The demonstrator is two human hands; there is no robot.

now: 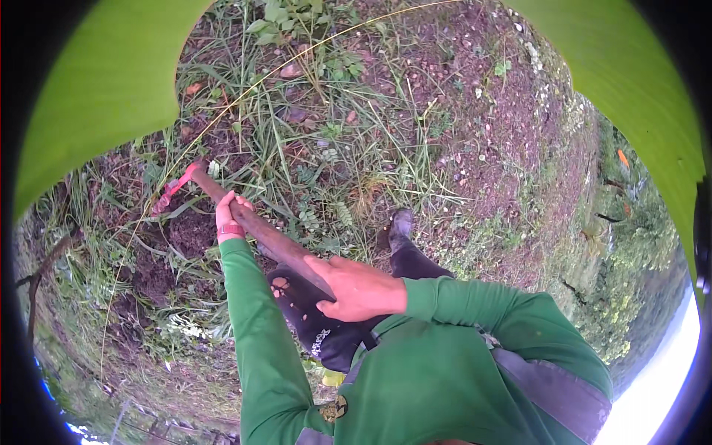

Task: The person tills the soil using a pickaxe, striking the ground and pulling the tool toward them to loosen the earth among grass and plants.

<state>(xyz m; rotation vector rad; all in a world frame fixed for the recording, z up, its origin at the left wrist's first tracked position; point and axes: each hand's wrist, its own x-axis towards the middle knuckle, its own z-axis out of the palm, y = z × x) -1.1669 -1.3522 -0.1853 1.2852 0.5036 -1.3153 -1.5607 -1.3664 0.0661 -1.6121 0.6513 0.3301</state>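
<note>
A hoe with a thick brown wooden handle (pixel 276 239) slants from my body toward the far left. Its red head (pixel 176 187) is low among the grass, beside dark loose soil (pixel 194 233); the blade's tip is partly lost in the grass. Close behind that head, my left hand (pixel 232 211) wraps round the handle, with a red band at the wrist. Nearer my body, my right hand (pixel 360 288) grips the handle's upper part from above, thumb apart from the fingers. The handle's near end is hidden by this hand.
A taut yellowish string (pixel 245 94) crosses the ground past the red head. More turned soil (pixel 152 278) lies at left, near a bare branch (pixel 46 271). My dark boot (pixel 400 222) stands on grass. Bushes (pixel 630 245) grow at right; a green brim (pixel 104 89) frames the upper corners.
</note>
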